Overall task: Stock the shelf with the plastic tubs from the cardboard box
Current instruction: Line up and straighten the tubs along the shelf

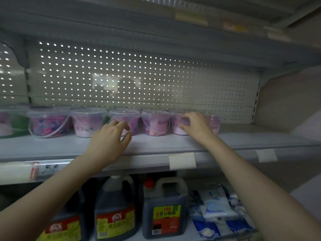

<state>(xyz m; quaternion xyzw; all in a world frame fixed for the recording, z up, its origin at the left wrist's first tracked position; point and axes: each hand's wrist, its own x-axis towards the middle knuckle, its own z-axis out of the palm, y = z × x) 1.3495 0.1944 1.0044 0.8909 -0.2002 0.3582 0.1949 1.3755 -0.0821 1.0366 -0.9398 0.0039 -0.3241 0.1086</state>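
Head view: row of tubs (pixel 155 124) on the shelf (pixel 243 141), two bare arms reaching in toward it.
Tubs' look: clear plastic, round, slightly narrower at the base, with clear snap-on lids; filled with pink and purple, some with blue mixed in; pale labels with dark Chinese characters on several; thin white bail handles hanging down the front of two.
Tubs' place: side by side toward the back of the shelf, just in front of the perforated back panel (pixel 139 75), in a line running left to right; neighbours very close, too blurred to tell whether touching.
Orientation: all upright, lids on top, long axis vertical; printed labels turned toward the camera.
Right hand (pixel 194 126): curled over the gripped tub (pixel 174 130), fingers on its lid rim, thumb on its front wall; second from the right end of the row.
Left hand (pixel 109 138): in front of the middle tub (pixel 125 115), fingers loosely curved, thumb apart from forefinger, nothing held between them; contact with the tub wall not clear.
Shelf edge: white paper tag (pixel 182 160) below the right wrist.
Lower shelf: dark soy sauce jugs (pixel 165 211) with yellow and red labels, just beside white-and-blue bags (pixel 217 209).
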